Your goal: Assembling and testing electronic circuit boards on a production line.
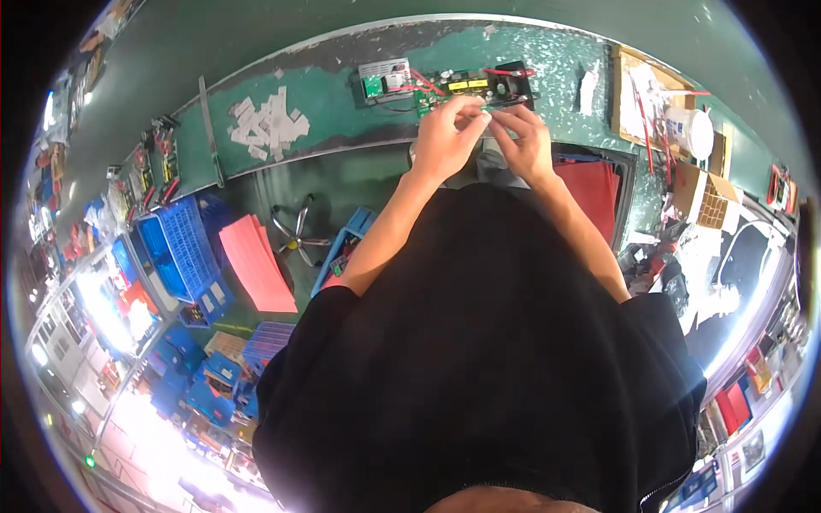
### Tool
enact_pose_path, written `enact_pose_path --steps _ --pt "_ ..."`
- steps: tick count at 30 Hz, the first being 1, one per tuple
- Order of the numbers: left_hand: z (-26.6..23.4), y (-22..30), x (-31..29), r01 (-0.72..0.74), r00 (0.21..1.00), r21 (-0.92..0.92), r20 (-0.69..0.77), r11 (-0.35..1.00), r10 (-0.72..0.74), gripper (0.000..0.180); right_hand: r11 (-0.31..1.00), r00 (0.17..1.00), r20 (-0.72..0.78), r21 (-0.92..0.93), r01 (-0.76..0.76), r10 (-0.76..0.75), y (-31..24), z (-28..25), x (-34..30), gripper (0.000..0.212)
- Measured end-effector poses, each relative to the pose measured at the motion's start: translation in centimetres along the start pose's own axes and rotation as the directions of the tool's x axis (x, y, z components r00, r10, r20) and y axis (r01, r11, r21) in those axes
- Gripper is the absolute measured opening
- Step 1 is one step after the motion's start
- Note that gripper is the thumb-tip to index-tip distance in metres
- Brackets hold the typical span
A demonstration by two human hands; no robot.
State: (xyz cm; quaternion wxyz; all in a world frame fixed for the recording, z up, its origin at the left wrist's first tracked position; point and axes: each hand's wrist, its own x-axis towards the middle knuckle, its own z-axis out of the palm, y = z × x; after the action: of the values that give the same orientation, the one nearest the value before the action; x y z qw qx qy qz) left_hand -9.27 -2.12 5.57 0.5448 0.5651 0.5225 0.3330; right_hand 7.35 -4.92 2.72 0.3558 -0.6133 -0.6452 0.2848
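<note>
My two bare hands meet over the near side of a green worktop (329,79). On my left hand (442,141), thumb and forefinger are drawn narrow; on my right hand (528,145), the fingers curl in, tips close to the left's. A tiny pale spot shows there — I cannot tell whether either holds anything. Just beyond lies a circuit board (462,87) with yellow parts, a black housing (516,89) at its right and a silver metal box (385,71) at its left. I judge the board light, stiff and fragile, best taken by its bare edges; the red wires (423,81) look bendy — poor handles, likely to strain their joints
</note>
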Motion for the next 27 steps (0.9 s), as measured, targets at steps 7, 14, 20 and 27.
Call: enact_pose_path --steps 7,14,20,27 --pt "-1.2 -6.6 -1.7 0.086 0.982 0.093 -0.173 0.992 -0.069 0.018 0.997 0.998 0.069 -0.081 -0.002 0.007 -0.9 4.8 -0.1 0.012" --pt "-1.0 -8.5 -0.9 0.193 0.938 -0.309 -0.219 0.931 -0.267 0.017 0.982 0.953 0.288 -0.132 0.133 -0.09 1.2 6.5 1.7 0.016" --pt "-1.7 -10.1 -0.6 0.2 0.97 -0.13 -0.112 0.971 -0.215 0.017 0.963 0.933 0.326 -0.16 0.216 -0.155 1.7 5.7 2.0 0.015" --pt "-0.9 -8.5 -2.9 0.454 0.876 -0.326 -0.005 0.829 -0.482 0.023 0.857 0.922 0.207 -0.346 0.381 -0.326 3.2 2.5 0.1 0.025"
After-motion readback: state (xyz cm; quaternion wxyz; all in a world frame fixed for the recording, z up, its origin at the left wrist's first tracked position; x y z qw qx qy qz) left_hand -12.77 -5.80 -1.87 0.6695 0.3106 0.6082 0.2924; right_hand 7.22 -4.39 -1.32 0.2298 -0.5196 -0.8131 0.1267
